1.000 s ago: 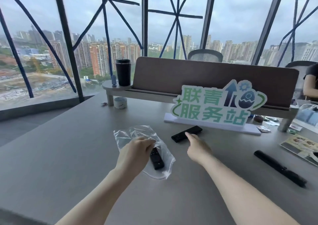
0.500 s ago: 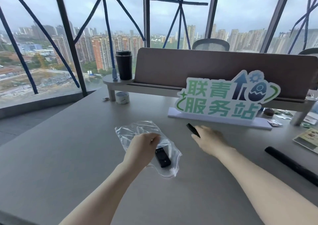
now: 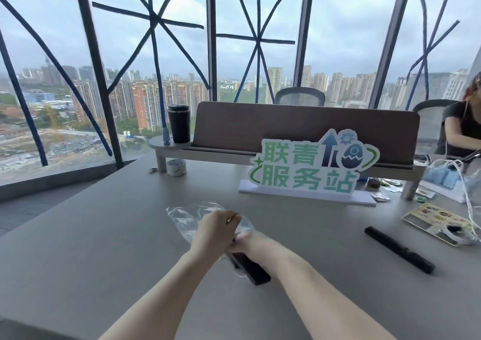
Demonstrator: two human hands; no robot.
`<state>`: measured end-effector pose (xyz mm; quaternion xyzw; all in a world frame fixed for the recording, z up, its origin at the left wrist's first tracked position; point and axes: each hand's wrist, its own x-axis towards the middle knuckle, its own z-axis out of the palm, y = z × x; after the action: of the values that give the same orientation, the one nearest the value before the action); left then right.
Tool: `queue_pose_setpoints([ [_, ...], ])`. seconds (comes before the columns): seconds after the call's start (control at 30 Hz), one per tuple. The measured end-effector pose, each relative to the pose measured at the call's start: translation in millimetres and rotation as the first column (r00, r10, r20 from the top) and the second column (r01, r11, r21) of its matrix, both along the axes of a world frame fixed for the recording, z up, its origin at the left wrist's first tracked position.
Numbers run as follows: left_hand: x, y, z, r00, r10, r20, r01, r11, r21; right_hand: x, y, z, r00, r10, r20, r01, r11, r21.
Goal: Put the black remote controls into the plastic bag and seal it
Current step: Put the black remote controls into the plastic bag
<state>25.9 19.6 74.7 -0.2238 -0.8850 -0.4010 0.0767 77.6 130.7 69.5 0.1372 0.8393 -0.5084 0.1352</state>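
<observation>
A clear plastic bag (image 3: 186, 216) lies crumpled on the grey table (image 3: 104, 248). My left hand (image 3: 214, 233) pinches the bag's near edge from above. My right hand (image 3: 251, 243) is tucked just under and beside the left hand and grips a black remote control (image 3: 253, 270) at the bag's mouth. The remote's near end sticks out toward me over the table. Whether a second remote lies inside the bag is hidden by my hands. A long black remote (image 3: 398, 252) lies on the table to the right, apart from both hands.
A green and white sign (image 3: 309, 168) stands behind the bag. A raised shelf (image 3: 208, 152) carries a black tumbler (image 3: 179, 123); a tape roll (image 3: 176, 167) sits under it. Cards, cables and packets clutter the right edge, where another person (image 3: 463, 128) sits.
My right hand has picked the black remote up from the table near the sign and brought it back to the bag's mouth. My left hand has stayed on the bag.
</observation>
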Motion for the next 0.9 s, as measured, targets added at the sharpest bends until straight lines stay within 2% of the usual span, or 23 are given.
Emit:
queue_pose_setpoints([
  [0.03,0,-2,0,1.0,0.002,0.009,-0.002,1.0,0.008,-4,0,-4,0.996,-0.058,-0.061,0.059,0.998,0.013],
  [0.13,-1,-6,-4,1.0,-0.008,-0.004,0.007,1.0,-0.021,11,20,-12,0.945,-0.252,-0.208,0.24,0.967,-0.082],
  [0.23,1,1,-8,1.0,-0.027,0.013,0.027,0.999,-0.022,45,61,-10,0.883,-0.364,-0.295,0.369,0.928,-0.042],
  [0.3,5,13,-7,0.999,-0.032,0.012,0.033,0.999,-0.033,64,103,-13,0.839,-0.418,-0.349,0.467,0.882,0.066],
  [0.4,14,35,-2,0.998,-0.057,0.036,0.056,0.998,0.018,91,175,-24,0.775,-0.522,-0.356,0.622,0.729,0.286],
  [0.47,18,50,0,0.995,-0.077,0.056,0.073,0.994,0.075,108,217,-34,0.772,-0.545,-0.326,0.634,0.622,0.46],
  [0.53,22,61,1,0.996,-0.078,0.052,0.072,0.992,0.104,119,249,-41,0.777,-0.571,-0.265,0.605,0.559,0.567],
  [0.63,27,73,-1,0.995,-0.091,0.045,0.086,0.991,0.098,126,283,-55,0.767,-0.618,-0.172,0.575,0.543,0.611],
  [0.7,29,75,-4,0.994,-0.099,0.036,0.096,0.992,0.08,128,295,-61,0.752,-0.639,-0.163,0.574,0.512,0.639],
  [0.8,29,73,-6,0.994,-0.103,0.03,0.101,0.994,0.047,130,299,-65,0.76,-0.611,-0.223,0.526,0.374,0.764],
  [0.83,29,71,-6,0.994,-0.106,0.028,0.105,0.994,0.035,131,297,-64,0.762,-0.608,-0.225,0.534,0.391,0.75],
  [0.9,29,66,-8,0.993,-0.114,0.025,0.114,0.993,0.003,130,289,-59,0.762,-0.623,-0.177,0.603,0.581,0.546],
])
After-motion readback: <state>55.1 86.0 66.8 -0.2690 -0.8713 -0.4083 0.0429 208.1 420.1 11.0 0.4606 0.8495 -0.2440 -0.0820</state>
